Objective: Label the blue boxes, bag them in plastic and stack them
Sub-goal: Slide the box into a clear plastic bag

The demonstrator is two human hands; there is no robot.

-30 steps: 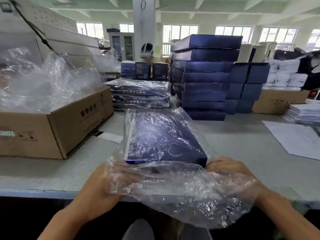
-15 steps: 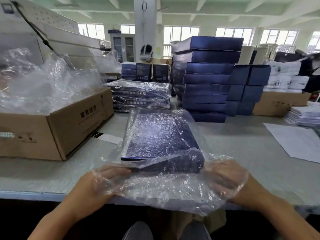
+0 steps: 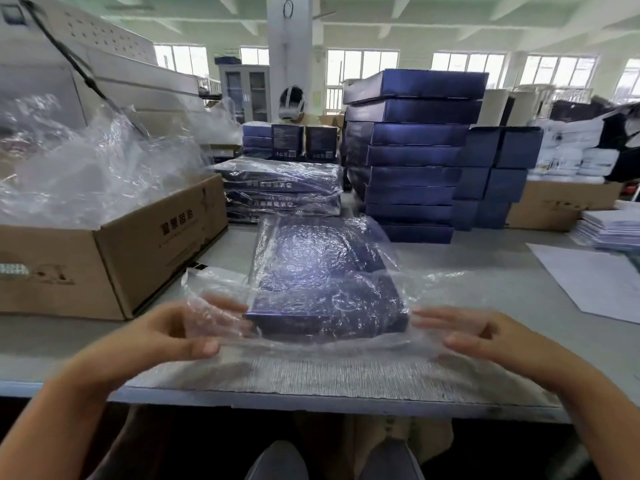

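Note:
A blue box [image 3: 322, 282] lies flat on the grey table [image 3: 519, 306], wrapped inside a clear plastic bag [image 3: 436, 289]. The bag's open end spreads wide past the box's near edge. My left hand [image 3: 162, 337] is at the box's near left corner and pinches the plastic, thumb on top and fingers showing through the film. At the near right corner my right hand [image 3: 485, 337] pinches the bag's edge the same way. Behind the box stands a short stack of bagged blue boxes [image 3: 280, 188]. A tall stack of unbagged blue boxes [image 3: 408, 154] rises to its right.
An open cardboard carton [image 3: 138, 244] heaped with loose plastic bags sits at the left. White paper sheets [image 3: 588, 275] lie at the right, with a pile of booklets [image 3: 613, 226] and another carton [image 3: 561, 202] behind them. The table's front edge runs just under my wrists.
The bag's loose end, bunched and hanging over the table edge before, is now pulled out wide and flat. Both hands have moved apart to the box's near corners.

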